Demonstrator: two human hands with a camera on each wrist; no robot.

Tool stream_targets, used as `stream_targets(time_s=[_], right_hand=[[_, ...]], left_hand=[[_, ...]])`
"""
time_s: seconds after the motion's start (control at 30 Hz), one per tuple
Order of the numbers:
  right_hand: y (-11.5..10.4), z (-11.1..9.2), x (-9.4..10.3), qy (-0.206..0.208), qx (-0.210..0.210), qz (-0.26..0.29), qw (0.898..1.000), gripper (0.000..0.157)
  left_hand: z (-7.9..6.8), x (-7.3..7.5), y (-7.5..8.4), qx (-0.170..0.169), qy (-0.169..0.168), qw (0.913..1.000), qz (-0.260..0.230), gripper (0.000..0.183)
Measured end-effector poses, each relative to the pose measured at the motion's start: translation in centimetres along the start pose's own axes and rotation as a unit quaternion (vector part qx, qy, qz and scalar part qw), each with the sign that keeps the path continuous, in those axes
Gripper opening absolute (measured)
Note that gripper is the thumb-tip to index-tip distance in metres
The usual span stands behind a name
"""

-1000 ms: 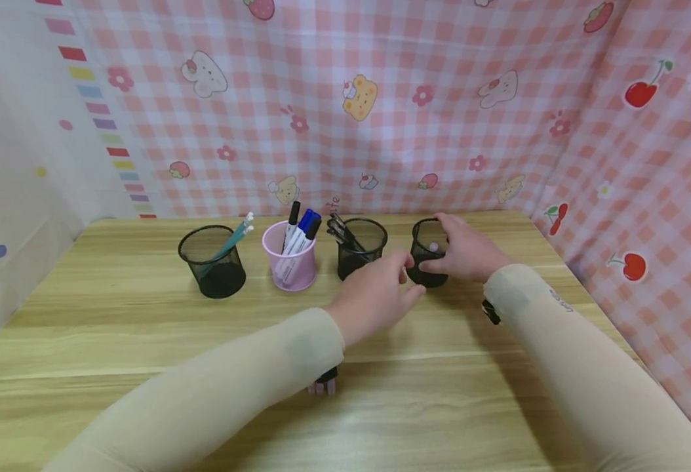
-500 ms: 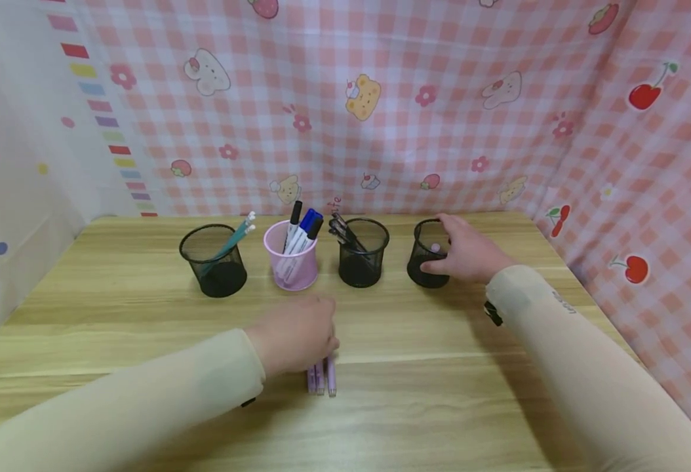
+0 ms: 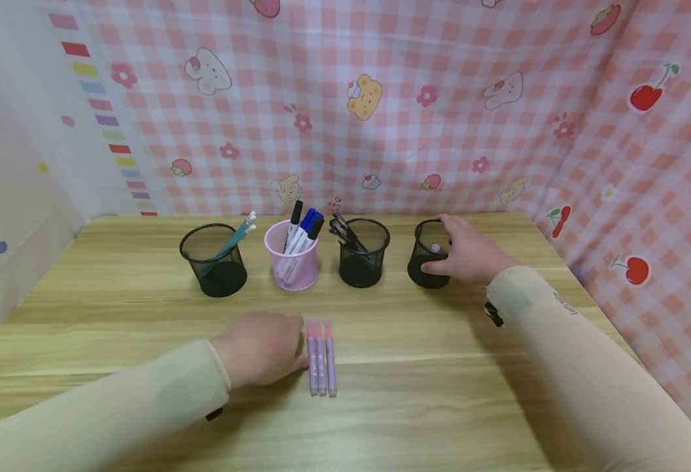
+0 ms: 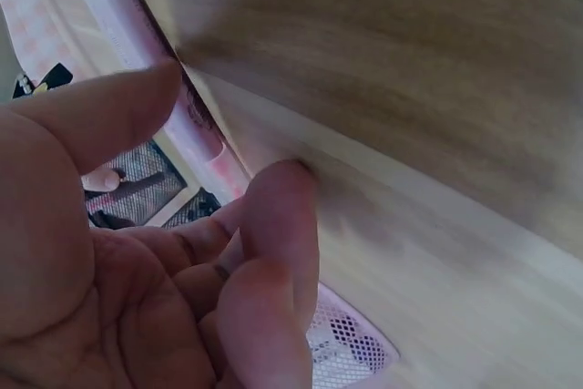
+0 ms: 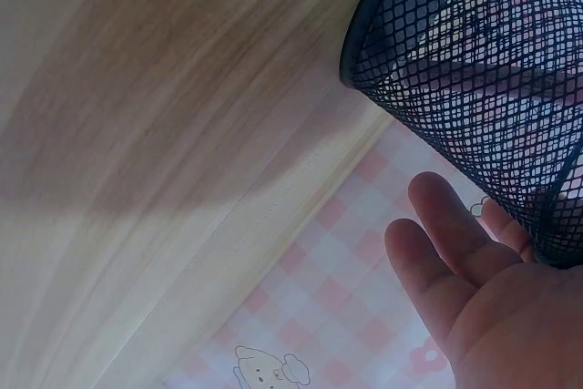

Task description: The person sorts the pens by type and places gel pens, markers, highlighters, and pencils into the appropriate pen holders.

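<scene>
In the head view, three purple pens (image 3: 321, 370) with pink upper ends lie side by side on the wooden table. My left hand (image 3: 263, 347) is just left of them, fingers loosely bent, thumb and forefinger tips by the leftmost pen. In the left wrist view nothing is between those fingers, and a purple pen (image 4: 137, 29) lies behind the thumb. My right hand (image 3: 472, 252) holds the rightmost black mesh pen cup (image 3: 428, 272), thumb in front and a finger at the rim. A slim pinkish stick (image 5: 492, 77) shows through this cup's mesh; its kind is unclear.
Left of the held cup stand a black mesh cup (image 3: 360, 270) with black pens, a pink cup (image 3: 292, 272) with markers, and another black cup (image 3: 223, 278) with teal white-ended sticks. A checked cloth (image 3: 369, 151) hangs behind the table (image 3: 416, 406).
My left hand has moved from beside the right cup down and left, passing over the purple pens to their left side. The right hand has stayed at its cup.
</scene>
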State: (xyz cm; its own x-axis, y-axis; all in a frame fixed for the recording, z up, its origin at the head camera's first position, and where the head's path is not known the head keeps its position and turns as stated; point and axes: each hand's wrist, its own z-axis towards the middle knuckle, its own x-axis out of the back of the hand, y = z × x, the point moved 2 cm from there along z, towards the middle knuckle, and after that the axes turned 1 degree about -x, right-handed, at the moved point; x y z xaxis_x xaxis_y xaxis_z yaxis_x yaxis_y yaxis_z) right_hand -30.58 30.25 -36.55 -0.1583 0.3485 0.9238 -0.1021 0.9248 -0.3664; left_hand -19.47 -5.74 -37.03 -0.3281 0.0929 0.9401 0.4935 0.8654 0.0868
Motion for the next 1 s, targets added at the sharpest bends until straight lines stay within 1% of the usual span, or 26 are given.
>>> stream_targets(time_s=[0.1, 0.27, 0.37, 0.5, 0.53, 0.63, 0.77, 1.0], right_hand=[[0.0, -0.1, 0.0, -0.001, -0.001, 0.000, 1.000, 0.118], [0.0, -0.1, 0.0, 0.000, -0.002, 0.003, 1.000, 0.117], [0.0, -0.1, 0.0, 0.001, -0.003, 0.005, 1.000, 0.117], [0.0, -0.1, 0.0, 0.001, -0.003, 0.005, 1.000, 0.117], [0.0, -0.1, 0.0, 0.001, -0.003, 0.006, 1.000, 0.117], [0.0, -0.1, 0.0, 0.002, -0.001, 0.006, 1.000, 0.117], [0.0, -0.1, 0.0, 0.005, 0.000, 0.009, 1.000, 0.117], [0.0, -0.1, 0.0, 0.003, 0.000, 0.014, 1.000, 0.116]], left_hand=[[0.1, -0.1, 0.1, 0.003, -0.007, 1.0000, -0.004, 0.036], [0.3, -0.2, 0.4, 0.001, 0.007, 0.9996, -0.026, 0.033], [0.3, -0.2, 0.5, -0.003, 0.010, 0.9994, -0.032, 0.045], [0.3, -0.3, 0.7, 0.002, -0.002, 0.9994, -0.033, 0.065], [0.4, -0.4, 0.7, 0.004, -0.005, 0.9994, -0.034, 0.067], [0.6, -0.4, 0.8, 0.006, -0.012, 0.9990, -0.043, 0.068], [0.9, -0.3, 0.9, 0.009, -0.017, 0.9984, -0.053, 0.065], [1.3, -0.2, 0.8, 0.015, -0.015, 0.9985, -0.052, 0.062]])
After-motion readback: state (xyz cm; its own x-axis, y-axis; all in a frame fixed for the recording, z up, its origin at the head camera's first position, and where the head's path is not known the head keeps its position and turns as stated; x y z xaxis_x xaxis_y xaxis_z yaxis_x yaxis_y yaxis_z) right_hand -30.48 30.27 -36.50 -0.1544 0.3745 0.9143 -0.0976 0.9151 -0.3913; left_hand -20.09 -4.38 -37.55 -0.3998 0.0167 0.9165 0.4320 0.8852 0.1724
